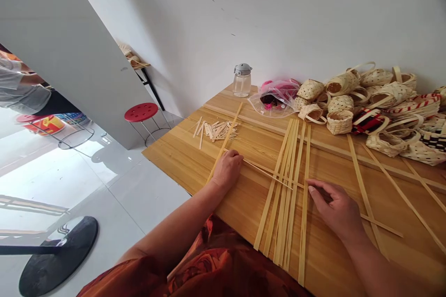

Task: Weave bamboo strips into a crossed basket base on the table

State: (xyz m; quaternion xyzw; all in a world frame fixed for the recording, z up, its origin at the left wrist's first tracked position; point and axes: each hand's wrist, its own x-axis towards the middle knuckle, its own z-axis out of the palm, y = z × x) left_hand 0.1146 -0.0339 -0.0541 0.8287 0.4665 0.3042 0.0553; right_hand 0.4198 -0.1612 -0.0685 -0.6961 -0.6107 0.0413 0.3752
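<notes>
My left hand is closed, resting on the table by a single pale bamboo strip. Out of its fingers runs a thin strip, slanting right over several lengthwise bamboo strips laid side by side. A crosswise strip passes among these and continues beneath my right hand. Thumb and forefinger of that hand pinch at the edge of the rightmost strip of the group; its other fingers curl behind. How the strips pass over and under each other is partly hidden.
Small woven baskets are heaped along the wall. A plastic bag and a lidded glass jar stand at the back. Short slivers lie left; more strips lie right. A red stool is beyond the table.
</notes>
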